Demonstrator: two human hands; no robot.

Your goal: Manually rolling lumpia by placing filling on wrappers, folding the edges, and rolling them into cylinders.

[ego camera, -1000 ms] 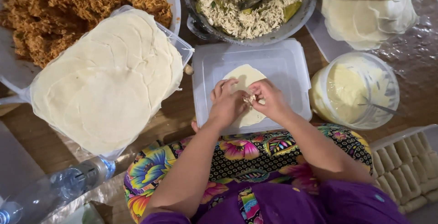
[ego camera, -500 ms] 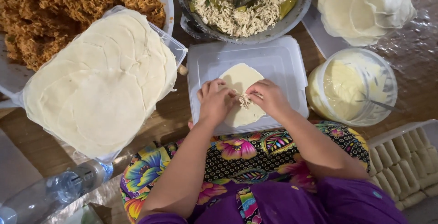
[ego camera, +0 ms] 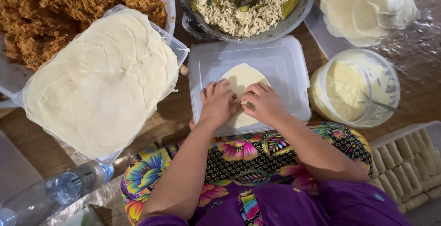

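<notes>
wrapper: round dough sheet (ego camera: pixel 240 80) lying flat on white lid (ego camera: pixel 285 62), centre of surface
hands: left hand (ego camera: pixel 217 104) and right hand (ego camera: pixel 264 102) both pinching its near edge over filling
behind: filling bowl (ego camera: pixel 239 5)
right: batter tub (ego camera: pixel 353 88)

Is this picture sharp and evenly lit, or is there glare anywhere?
Head view: mostly sharp on the left hand, right hand and round wrapper; warm, even lighting with soft shadows; glare speckles the plastic sheet at upper right; the water bottle at the lower-left corner looks slightly soft.
</notes>
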